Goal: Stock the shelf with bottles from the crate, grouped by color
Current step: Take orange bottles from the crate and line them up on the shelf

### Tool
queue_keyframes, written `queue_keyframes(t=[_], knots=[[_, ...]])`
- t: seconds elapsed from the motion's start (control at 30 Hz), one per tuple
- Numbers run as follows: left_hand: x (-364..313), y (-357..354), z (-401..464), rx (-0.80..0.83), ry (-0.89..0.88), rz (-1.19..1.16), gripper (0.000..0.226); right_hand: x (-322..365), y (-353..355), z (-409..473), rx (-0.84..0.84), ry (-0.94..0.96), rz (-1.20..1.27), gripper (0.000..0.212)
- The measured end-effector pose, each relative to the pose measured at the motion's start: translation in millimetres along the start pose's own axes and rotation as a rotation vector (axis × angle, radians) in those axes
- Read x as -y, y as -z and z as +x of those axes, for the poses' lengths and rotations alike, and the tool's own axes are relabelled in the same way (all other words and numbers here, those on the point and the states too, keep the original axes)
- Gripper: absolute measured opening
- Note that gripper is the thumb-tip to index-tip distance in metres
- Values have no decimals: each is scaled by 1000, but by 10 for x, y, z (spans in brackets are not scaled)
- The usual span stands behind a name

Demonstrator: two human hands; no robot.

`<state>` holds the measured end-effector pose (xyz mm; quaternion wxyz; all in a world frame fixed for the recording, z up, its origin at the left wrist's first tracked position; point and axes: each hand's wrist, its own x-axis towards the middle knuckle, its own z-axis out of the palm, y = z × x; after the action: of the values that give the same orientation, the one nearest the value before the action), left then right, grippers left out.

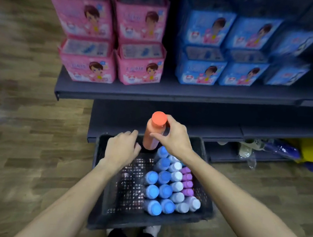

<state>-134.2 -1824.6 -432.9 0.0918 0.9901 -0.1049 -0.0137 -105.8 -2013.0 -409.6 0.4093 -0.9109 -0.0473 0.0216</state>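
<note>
My right hand (174, 139) fingers pinch orange plastic bottle (154, 132) above black mesh crate (148, 221); left hand (121, 148) loose, empty. Blue, pale, purple bottles (170, 183) remain; I see none shelved.

My right hand (175, 136) grips an orange bottle (153, 132); blue (152, 190), pale (177, 186) and purple caps (188, 181) fill my black mesh crate's (136, 223) right side.
</note>
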Motion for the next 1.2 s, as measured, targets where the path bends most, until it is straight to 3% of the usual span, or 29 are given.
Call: queue_keyframes(t=[0.3, 0.5, 0.77, 0.97, 1.2], knots=[[-110, 1262, 370, -292, -129, 1, 26, 1165, 991, 112, -215, 347, -176, 33], [-158, 2162, 460, -520, -235, 30, 40, 1848, 1518, 230, -361, 455, -132, 50], [-224, 3261, 543, -752, -319, 192, 41, 2767, 2243, 301, -404, 559, -40, 41], [-222, 4026, 642, -852, -342, 284, 47, 3454, 2755, 413, -426, 586, -69, 30], [-165, 4690, 748, -877, -304, 415, 34, 3997, 3058, 670, -444, 567, -68, 28]])
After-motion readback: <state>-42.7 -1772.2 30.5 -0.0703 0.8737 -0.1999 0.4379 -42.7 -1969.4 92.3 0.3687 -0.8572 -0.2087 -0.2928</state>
